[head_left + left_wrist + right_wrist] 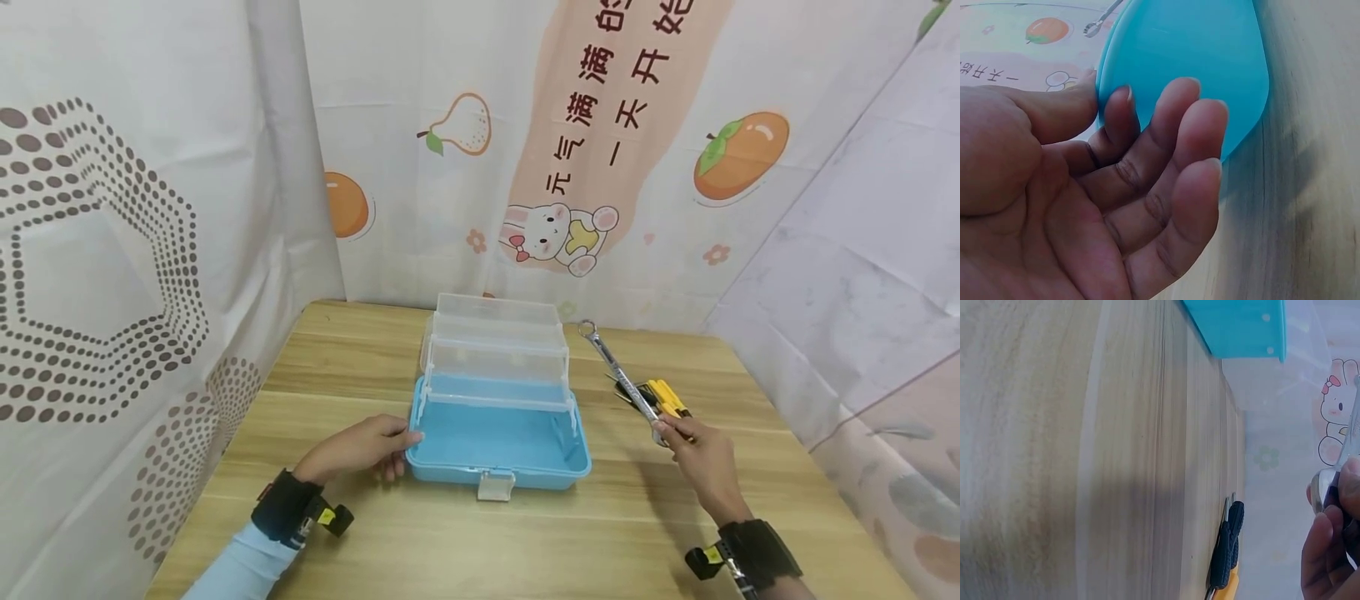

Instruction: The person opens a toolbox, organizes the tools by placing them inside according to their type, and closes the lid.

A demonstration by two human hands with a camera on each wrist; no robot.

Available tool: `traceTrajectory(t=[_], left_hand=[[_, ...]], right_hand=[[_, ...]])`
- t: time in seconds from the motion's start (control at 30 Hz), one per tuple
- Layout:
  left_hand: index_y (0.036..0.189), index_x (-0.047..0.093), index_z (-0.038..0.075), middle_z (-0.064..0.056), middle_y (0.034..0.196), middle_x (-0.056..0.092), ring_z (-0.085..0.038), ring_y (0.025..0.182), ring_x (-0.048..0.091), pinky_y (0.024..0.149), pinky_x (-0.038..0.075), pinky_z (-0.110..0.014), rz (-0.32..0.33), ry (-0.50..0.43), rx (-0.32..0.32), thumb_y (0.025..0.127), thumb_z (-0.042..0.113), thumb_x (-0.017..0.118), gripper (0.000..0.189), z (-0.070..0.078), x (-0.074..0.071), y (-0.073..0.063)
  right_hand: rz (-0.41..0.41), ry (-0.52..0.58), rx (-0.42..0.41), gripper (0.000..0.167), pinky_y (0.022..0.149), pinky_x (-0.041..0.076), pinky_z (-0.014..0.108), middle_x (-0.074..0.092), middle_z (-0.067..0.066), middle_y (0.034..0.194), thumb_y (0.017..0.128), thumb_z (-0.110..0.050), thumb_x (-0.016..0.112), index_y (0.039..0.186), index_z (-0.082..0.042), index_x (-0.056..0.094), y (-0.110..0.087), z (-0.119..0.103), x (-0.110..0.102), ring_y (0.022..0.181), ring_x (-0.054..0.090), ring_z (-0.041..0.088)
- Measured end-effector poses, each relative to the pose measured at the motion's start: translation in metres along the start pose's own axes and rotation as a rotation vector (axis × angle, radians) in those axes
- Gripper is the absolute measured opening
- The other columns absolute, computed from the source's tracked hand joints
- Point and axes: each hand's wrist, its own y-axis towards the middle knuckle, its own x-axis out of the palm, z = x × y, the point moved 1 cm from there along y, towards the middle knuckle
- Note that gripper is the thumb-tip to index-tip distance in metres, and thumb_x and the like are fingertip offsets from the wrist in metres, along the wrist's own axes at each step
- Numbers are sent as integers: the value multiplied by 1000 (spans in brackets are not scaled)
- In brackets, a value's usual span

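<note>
A light blue toolbox [495,437] stands on the table with its clear trays [498,354] folded up and back. My left hand [367,450] pinches its left rim, thumb over the edge and index finger against the outer wall [1191,56]. The other fingers curve beside that wall. In my right hand [701,462] is a silver combination wrench [618,371], gripped near its lower end and raised above the table with the ring end pointing up and away. In the right wrist view, the wrench's near end [1322,489] shows between thumb and fingers.
Behind the wrench lie several tools with yellow and black handles [663,394], right of the toolbox; black-handled ones [1225,550] show in the right wrist view. A white latch [496,486] hangs at the toolbox's front. A printed curtain [405,275] closes off the table's back edge.
</note>
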Motion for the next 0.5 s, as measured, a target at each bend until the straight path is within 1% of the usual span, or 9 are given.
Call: traceTrajectory(t=[0.1, 0.23, 0.33, 0.5], left_hand=[[92, 61, 4, -10, 79, 68, -22, 66, 65, 59, 56, -35, 0, 1, -5, 110, 36, 50, 39, 0, 0, 0], [93, 62, 4, -9, 79, 68, -22, 65, 65, 58, 56, -34, 1, 17, -6, 110, 36, 50, 38, 0, -1, 2], [92, 63, 5, -8, 78, 68, -21, 65, 65, 57, 56, -33, 0, 28, -8, 110, 35, 50, 37, 0, 0, 2], [92, 63, 5, -8, 78, 68, -21, 64, 65, 56, 54, -32, 5, 24, -11, 110, 35, 50, 37, 0, 0, 1]], right_hand=[[-7, 26, 6, 32, 50, 49, 26, 70, 15, 92, 100, -23, 71, 120, 2, 74, -1, 1, 2, 62, 59, 14], [-17, 51, 6, 30, 49, 49, 27, 69, 12, 91, 100, -22, 71, 120, 0, 75, -2, 2, 3, 60, 60, 16], [-26, 63, -14, 27, 51, 51, 27, 69, 11, 92, 101, -21, 70, 118, -1, 75, -2, 3, 3, 61, 59, 16], [-41, 65, -49, 23, 49, 49, 27, 67, 11, 90, 101, -20, 70, 114, -2, 76, -1, 2, 4, 60, 56, 13]])
